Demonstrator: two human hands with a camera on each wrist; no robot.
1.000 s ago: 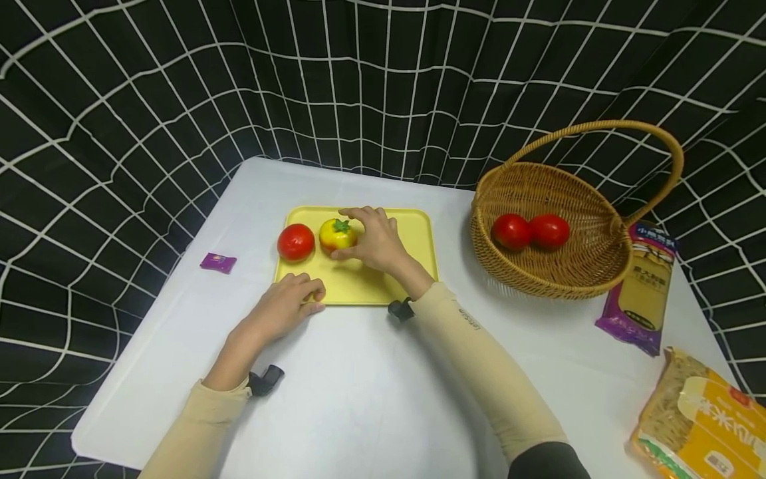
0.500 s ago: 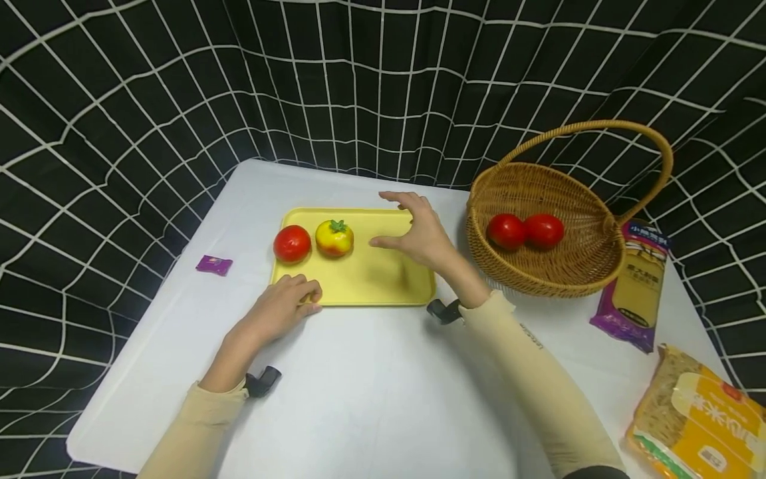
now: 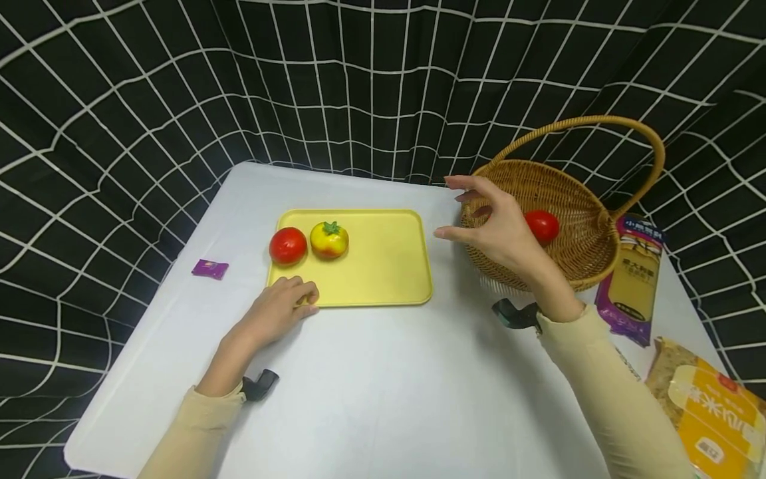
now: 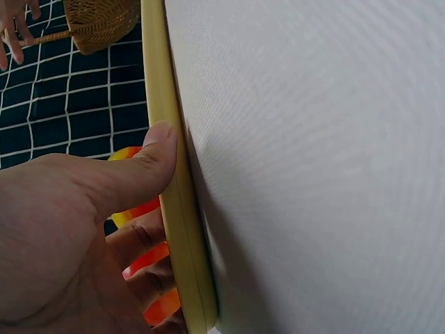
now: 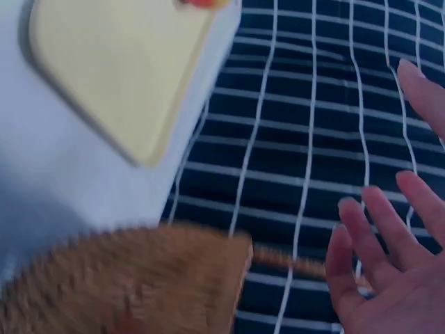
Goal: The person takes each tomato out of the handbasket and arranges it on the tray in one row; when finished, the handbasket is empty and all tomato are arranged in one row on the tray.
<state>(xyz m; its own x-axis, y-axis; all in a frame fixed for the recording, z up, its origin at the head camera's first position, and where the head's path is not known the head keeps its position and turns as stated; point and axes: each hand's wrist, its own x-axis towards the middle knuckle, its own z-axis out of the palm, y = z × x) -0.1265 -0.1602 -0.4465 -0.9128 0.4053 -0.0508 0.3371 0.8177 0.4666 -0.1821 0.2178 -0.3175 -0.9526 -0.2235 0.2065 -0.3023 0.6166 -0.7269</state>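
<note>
My left hand (image 3: 276, 309) holds the near left corner of a yellow tray (image 3: 383, 266), its thumb against the outer rim in the left wrist view. On the tray's left side sit a red tomato (image 3: 288, 246) and a yellow-and-red persimmon-like fruit (image 3: 329, 240) with a green leafy top. Nothing is in my right hand (image 3: 499, 229); thumb and fingers spread wide apart over the left side of a wicker basket (image 3: 574, 263). One red tomato (image 3: 542, 227) shows inside the basket, and my hand hides part of the interior.
A small purple packet (image 3: 210, 269) lies left of the tray. Right of the basket are a purple-ended noodle pack (image 3: 631, 279) and an orange food bag (image 3: 706, 412). The basket's tall handle (image 3: 652, 143) arches upward. Black grid cloth (image 3: 371, 93) hangs behind the white table (image 3: 371, 386).
My right hand has left the yellow-and-red fruit on the tray and moved right to the basket, covering one of its two tomatoes. The left hand has stayed on the tray corner.
</note>
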